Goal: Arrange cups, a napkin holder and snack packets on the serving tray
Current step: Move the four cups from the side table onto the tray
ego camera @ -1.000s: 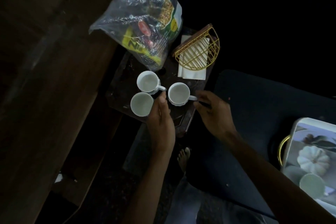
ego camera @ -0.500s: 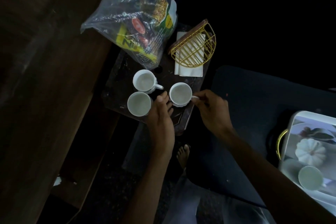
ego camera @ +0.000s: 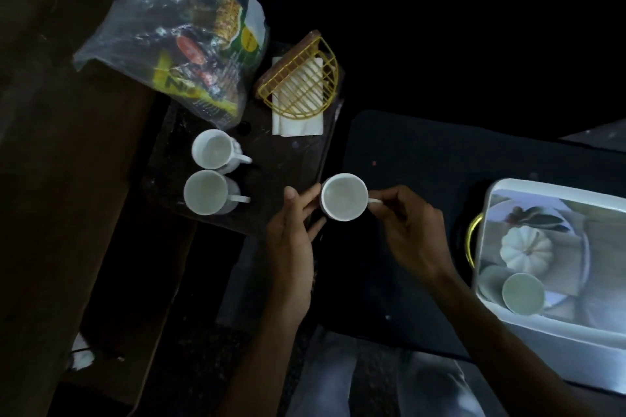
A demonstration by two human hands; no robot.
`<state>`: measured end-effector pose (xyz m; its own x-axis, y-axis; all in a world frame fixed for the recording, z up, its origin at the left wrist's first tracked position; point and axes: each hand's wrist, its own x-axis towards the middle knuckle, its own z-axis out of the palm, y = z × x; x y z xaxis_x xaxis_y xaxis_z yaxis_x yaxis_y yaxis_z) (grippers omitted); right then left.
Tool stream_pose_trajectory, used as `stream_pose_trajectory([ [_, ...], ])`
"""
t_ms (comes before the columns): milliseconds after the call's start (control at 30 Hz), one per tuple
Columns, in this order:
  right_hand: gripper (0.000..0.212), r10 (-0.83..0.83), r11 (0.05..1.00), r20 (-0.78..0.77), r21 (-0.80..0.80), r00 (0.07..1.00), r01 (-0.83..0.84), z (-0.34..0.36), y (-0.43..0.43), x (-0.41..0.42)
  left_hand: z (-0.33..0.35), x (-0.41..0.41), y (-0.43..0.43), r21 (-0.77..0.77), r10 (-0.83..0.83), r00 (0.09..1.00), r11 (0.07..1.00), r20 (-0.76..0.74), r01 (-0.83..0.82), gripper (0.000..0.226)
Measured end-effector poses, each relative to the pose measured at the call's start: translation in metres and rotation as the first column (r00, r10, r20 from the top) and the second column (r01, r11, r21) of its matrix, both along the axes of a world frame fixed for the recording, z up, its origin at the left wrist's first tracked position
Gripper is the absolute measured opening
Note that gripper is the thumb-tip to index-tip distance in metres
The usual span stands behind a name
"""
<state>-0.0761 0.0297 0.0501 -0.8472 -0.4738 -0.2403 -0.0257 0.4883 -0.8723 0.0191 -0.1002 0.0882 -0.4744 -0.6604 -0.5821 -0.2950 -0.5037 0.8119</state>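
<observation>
My right hand (ego camera: 411,230) pinches the handle of a white cup (ego camera: 343,196), held over the right edge of the small dark table (ego camera: 288,159). My left hand (ego camera: 293,230) touches that cup's left side with straight fingers. Two more white cups (ego camera: 211,148) (ego camera: 206,192) stand on the table's left side. A gold wire napkin holder (ego camera: 299,78) lies on white napkins at the back. A clear plastic bag of snack packets (ego camera: 196,44) sits at the back left. The white serving tray (ego camera: 518,186) with a gold handle, at the right, holds one cup (ego camera: 523,293).
The tray rests on a dark cushioned seat (ego camera: 406,152). Its floor shows a printed white pumpkin (ego camera: 526,249). A wooden surface (ego camera: 50,179) runs along the left. My foot and legs are below the table.
The cup in my right hand has come off the table and moved right, past the table's edge. My left hand followed alongside it.
</observation>
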Motion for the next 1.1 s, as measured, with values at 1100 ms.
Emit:
stream_pose_trajectory([
  [1100,0.011,-0.105,0.953,-0.042,0.28,0.994,0.113,-0.048,0.285,-0.085,-0.057,-0.114,0.271,0.019,-0.352,0.924,0.935,0.149,0.353,0.043],
])
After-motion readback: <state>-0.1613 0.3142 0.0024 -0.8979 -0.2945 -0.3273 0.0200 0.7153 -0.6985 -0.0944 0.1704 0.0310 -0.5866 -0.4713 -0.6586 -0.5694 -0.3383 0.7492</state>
